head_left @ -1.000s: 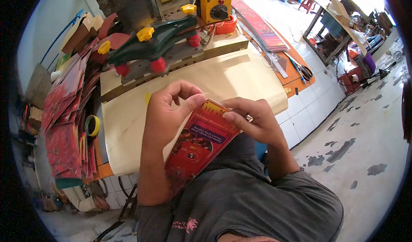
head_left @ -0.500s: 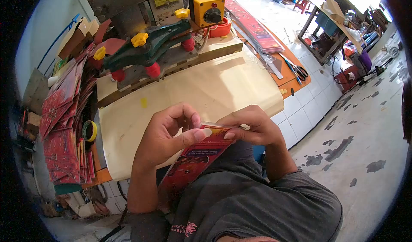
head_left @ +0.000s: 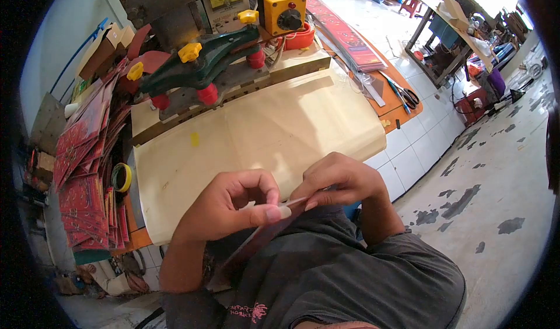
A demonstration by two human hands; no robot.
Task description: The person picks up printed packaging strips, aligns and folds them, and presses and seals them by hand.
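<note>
Between my two hands is a long, flat red printed packet (head_left: 261, 235), tilted nearly edge-on against the dark shirt, so its print is hard to read. My left hand (head_left: 236, 206) pinches its upper edge between thumb and fingertips. At the opposite corner of that edge, my right hand (head_left: 343, 182) is closed with the thumb under the curled fingers. The lower end of the packet hangs down toward my lap. Both hands are just in front of the cream sheet (head_left: 192, 177) covering the machine's work surface.
Behind the sheet stands a machine with a dark green clamp bar (head_left: 204, 66) and a yellow control box (head_left: 281, 13). Red printed packets (head_left: 81, 206) pile up at left beside a tape roll (head_left: 121, 178). More red packets (head_left: 344, 34) and scissors (head_left: 410, 98) lie at right.
Both hands have lowered a little toward my body. The packet has tipped from showing its printed face to nearly edge-on, still held at its upper edge.
</note>
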